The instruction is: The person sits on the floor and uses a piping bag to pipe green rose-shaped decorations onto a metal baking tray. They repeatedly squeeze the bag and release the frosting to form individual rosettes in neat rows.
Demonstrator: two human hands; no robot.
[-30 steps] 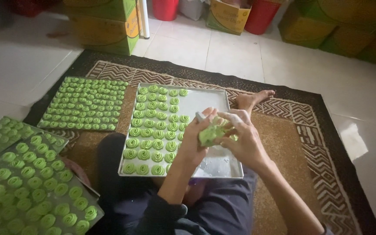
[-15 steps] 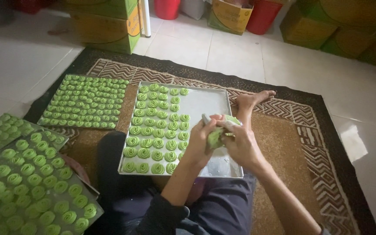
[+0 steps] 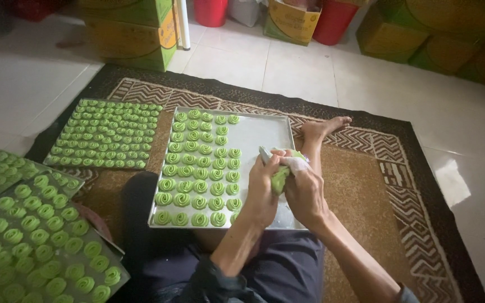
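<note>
Piping bag [image 3: 280, 178] of green dough is pinched by left hand [image 3: 262, 193] and right hand [image 3: 305, 193] over half-filled tray [image 3: 259, 134]; refolding seems underway.

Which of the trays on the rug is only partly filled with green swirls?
The metal tray straight in front of the person, under both hands holding the piping bag. Its right half is bare, while the tray beside it on the left is covered edge to edge.
</note>
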